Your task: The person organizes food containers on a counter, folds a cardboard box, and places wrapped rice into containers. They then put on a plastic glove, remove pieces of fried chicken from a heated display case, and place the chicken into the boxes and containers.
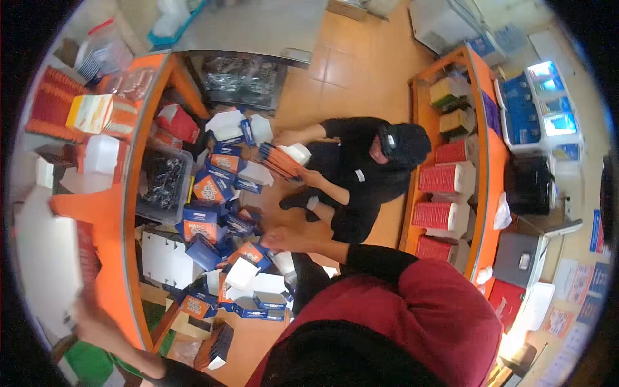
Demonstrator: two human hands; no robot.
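Observation:
My left hand (85,311) is smeared by motion at the far left, beside the orange shelf post and near a white panel (48,264). My right hand (277,239) reaches over the floor at the edge of a heap of dark blue and orange printed cardboard boxes (200,229). Its fingers look curled in, and what they may hold is hidden. Just below it lie an orange and blue box (250,257) and a white open box (242,274). More blue boxes (261,311) lie nearer to me.
A crouching person (374,174) in black holds a stack of folded orange and dark boxes (282,161) across the heap. An orange shelf (132,213) stands left, with a clear plastic bin (164,180). At right, another orange shelf (474,97) holds red carton stacks (440,178).

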